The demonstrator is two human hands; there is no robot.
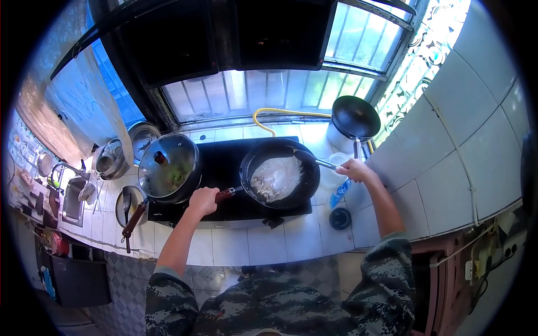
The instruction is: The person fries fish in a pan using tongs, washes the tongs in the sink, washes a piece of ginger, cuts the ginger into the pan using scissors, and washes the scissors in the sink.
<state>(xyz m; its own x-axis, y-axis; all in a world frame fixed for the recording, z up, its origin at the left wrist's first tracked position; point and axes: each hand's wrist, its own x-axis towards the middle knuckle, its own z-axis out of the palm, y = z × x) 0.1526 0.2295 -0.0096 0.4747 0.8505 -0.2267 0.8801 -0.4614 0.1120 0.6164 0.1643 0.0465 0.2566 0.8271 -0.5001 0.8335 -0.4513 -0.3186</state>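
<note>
My left hand (204,201) is closed round the brown handle of a black wok (311,190) on the right side of the stove. A pale, whitish food (278,178) lies in the wok. In my right hand (356,170) is a spatula (327,163), whose dark head is over the wok's upper right part, beside the food. Whether the head touches the wok is unclear. Left of the wok stands a pan with a glass lid (170,167), green food showing through it.
A small black pan (356,118) rests at the back right. A clear container (334,178), a blue-labelled packet (340,193) and a round black object (340,218) are right of the wok. Bowls (110,159) and a sink (73,201) lie left. A yellow hose (291,112) runs behind.
</note>
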